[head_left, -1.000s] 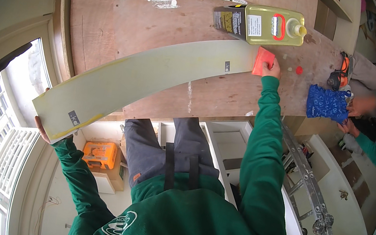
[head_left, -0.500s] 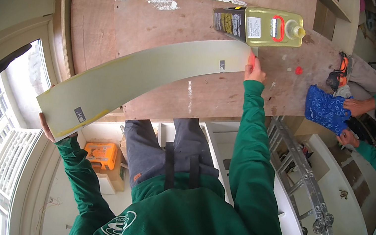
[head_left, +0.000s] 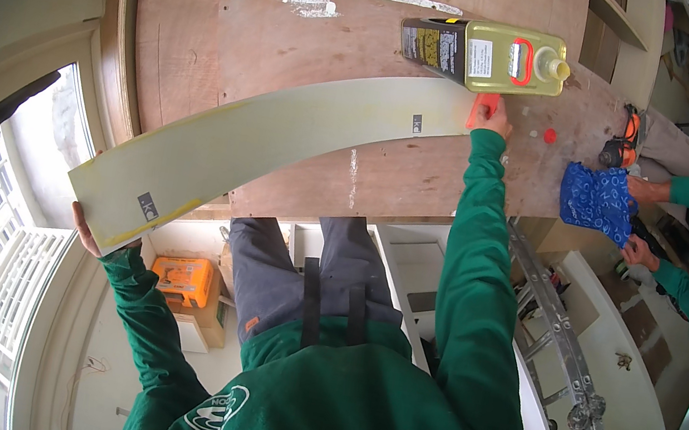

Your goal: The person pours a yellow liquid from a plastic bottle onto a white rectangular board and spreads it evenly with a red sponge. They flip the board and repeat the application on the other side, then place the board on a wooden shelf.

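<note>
A long curved pale-green strip (head_left: 287, 124), like laminate sheet, lies over the plywood surface (head_left: 407, 175), with yellowish smears along its edges. At its lower left end, which juts past the plywood's edge, my left hand (head_left: 89, 227) grips the corner; some fingers are hidden underneath. My right hand (head_left: 497, 120) is closed on a flat orange-red spreader (head_left: 481, 108), pressed against the strip's far right end. Just beyond that end is a rectangular metal tin (head_left: 514, 61) with a red handle and an uncapped yellow-stained spout. A red cap (head_left: 550, 136) lies on the plywood to its right.
Orange ear defenders (head_left: 621, 151) rest at the plywood's right end. Nearby, a co-worker's hands (head_left: 640, 252) hold a blue patterned cloth (head_left: 598, 201). An aluminium ladder (head_left: 566, 346) stands at my right. An orange case (head_left: 184, 279) sits on a box at lower left.
My right hand has moved slightly right with the spreader, to the strip's end. My left hand keeps its grip on the other end. The co-worker's hands have shifted slightly on the cloth.
</note>
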A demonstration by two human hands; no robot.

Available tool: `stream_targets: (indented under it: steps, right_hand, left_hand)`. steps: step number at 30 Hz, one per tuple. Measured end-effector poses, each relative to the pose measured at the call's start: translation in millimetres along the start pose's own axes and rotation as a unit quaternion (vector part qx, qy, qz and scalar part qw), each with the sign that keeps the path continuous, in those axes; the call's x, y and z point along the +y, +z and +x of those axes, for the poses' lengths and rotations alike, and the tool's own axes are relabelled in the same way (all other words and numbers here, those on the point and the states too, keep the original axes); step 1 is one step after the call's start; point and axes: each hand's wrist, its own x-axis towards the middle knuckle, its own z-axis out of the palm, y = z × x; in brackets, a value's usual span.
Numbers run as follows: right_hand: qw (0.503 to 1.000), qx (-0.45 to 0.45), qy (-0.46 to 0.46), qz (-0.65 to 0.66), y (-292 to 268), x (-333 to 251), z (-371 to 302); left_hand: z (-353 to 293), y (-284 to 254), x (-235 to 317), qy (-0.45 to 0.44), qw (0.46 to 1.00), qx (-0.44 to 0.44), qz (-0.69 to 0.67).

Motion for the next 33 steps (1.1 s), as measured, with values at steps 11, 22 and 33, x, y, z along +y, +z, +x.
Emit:
stream_targets:
  steps: [11, 22, 33]
  right_hand:
    - [0.999, 0.04, 0.009, 0.028, 5.2, 13.3, -8.8]
    - [0.966, 0.113, 0.206, 0.107, 37.3, 19.4, -60.7]
    - [0.974, 0.087, 0.188, 0.094, 20.8, -27.3, -22.8]
  left_hand:
    - [0.0, 9.7, -1.9, 0.0, 1.0, -0.002, -0.01]
    - [5.0, 7.2, 0.6, -0.009, 1.0, -0.005, -0.006]
    - [8.2, 7.7, -3.0, -0.019, 0.999, -0.044, -0.013]
